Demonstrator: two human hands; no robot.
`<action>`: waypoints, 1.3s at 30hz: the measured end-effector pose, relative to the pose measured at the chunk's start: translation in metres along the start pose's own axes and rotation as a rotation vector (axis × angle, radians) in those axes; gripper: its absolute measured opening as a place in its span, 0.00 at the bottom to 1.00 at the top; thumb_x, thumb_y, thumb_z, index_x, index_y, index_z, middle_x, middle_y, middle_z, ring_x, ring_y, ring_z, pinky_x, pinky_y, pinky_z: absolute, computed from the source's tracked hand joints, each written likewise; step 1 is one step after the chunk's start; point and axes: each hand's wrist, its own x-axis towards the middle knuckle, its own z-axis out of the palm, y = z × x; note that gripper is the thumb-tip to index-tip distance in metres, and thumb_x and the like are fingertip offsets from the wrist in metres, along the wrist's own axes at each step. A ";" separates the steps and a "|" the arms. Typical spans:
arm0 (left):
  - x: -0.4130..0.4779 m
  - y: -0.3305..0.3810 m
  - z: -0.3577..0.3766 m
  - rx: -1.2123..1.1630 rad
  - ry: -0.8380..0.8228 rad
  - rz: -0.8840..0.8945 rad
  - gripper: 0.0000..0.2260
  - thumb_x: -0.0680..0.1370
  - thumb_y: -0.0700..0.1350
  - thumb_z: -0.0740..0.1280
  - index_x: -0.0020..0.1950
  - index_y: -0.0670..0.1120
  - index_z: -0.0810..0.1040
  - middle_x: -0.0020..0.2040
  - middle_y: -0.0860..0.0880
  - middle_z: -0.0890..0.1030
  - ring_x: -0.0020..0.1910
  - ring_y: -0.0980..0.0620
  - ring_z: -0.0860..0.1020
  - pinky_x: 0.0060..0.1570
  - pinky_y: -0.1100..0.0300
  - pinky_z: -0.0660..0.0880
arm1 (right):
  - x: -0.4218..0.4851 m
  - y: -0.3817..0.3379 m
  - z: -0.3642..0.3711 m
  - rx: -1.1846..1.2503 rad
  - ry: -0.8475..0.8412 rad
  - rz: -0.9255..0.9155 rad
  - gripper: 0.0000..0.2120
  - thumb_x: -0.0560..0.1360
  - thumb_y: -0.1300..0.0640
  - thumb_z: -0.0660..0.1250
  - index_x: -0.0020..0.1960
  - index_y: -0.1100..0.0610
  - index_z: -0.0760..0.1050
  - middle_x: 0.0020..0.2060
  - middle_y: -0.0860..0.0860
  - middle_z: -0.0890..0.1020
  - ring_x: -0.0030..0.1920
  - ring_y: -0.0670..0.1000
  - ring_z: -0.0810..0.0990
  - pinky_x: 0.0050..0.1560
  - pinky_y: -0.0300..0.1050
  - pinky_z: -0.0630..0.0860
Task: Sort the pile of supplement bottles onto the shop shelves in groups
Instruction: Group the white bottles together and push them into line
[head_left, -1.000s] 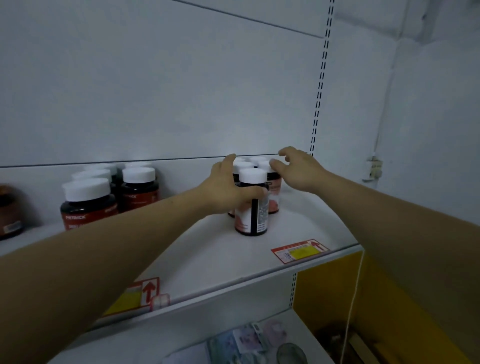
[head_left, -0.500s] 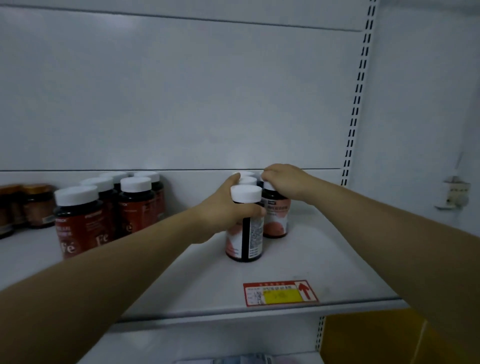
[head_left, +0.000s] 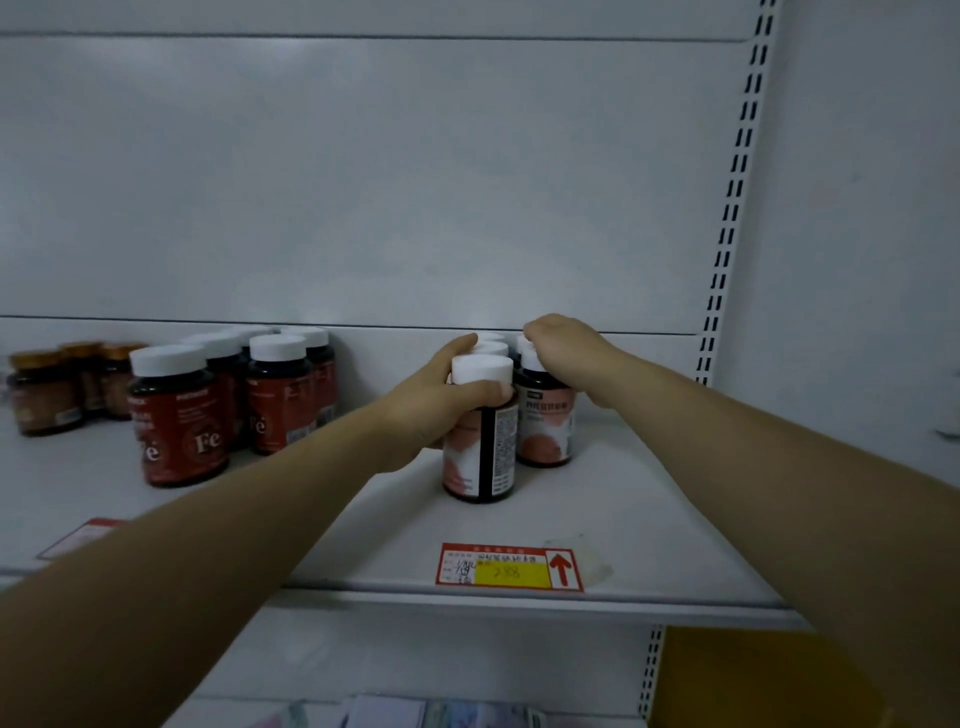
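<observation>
A white shelf (head_left: 649, 519) holds three groups. Far to the left stand small brown jars (head_left: 44, 389) with gold lids. Next to them, toward the middle, stand red bottles (head_left: 179, 421) with white caps and "Fe" on the front. On the right are the pink bottles (head_left: 543, 441), close to the back wall (head_left: 363, 208). A red and yellow price tag (head_left: 511, 567) is stuck near the front edge of the shelf. Another tag (head_left: 78, 538) lies at the left, partly hidden by the left arm (head_left: 208, 545). A post with slots (head_left: 732, 208) runs up the right side. Below the shelf, at the right, is something yellow (head_left: 753, 675). Nothing stands between the hands and the pink bottles, but more white caps (head_left: 491, 344) crowd right behind. The near bottle (head_left: 480, 462) stands upright at the front of its group. The left hand (head_left: 431, 410) wraps round it from the left, with the thumb across its neck just under the cap. The right bottle (head_left: 545, 421) stands just beside it, a bit farther back. The right hand (head_left: 566, 345) sits on top of it, fingers curled down over the cap.
</observation>
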 end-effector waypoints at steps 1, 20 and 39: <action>0.000 0.000 0.001 0.004 0.008 -0.001 0.32 0.75 0.44 0.69 0.74 0.59 0.57 0.55 0.55 0.74 0.51 0.54 0.76 0.47 0.55 0.74 | -0.001 -0.001 0.002 0.024 0.008 0.019 0.18 0.82 0.57 0.52 0.64 0.66 0.72 0.62 0.63 0.74 0.63 0.61 0.73 0.61 0.51 0.71; 0.007 0.003 -0.006 0.089 -0.071 -0.015 0.36 0.76 0.42 0.67 0.76 0.61 0.50 0.54 0.56 0.74 0.52 0.52 0.76 0.55 0.49 0.73 | -0.007 -0.009 0.003 -0.090 -0.006 0.012 0.17 0.81 0.57 0.51 0.57 0.66 0.73 0.56 0.61 0.76 0.57 0.60 0.74 0.54 0.49 0.71; -0.005 -0.013 -0.001 0.060 -0.087 0.159 0.32 0.70 0.31 0.71 0.61 0.61 0.65 0.54 0.51 0.78 0.51 0.55 0.79 0.46 0.59 0.75 | -0.001 -0.008 0.005 -0.207 0.005 -0.072 0.17 0.77 0.53 0.56 0.50 0.62 0.79 0.50 0.57 0.81 0.50 0.56 0.77 0.48 0.49 0.74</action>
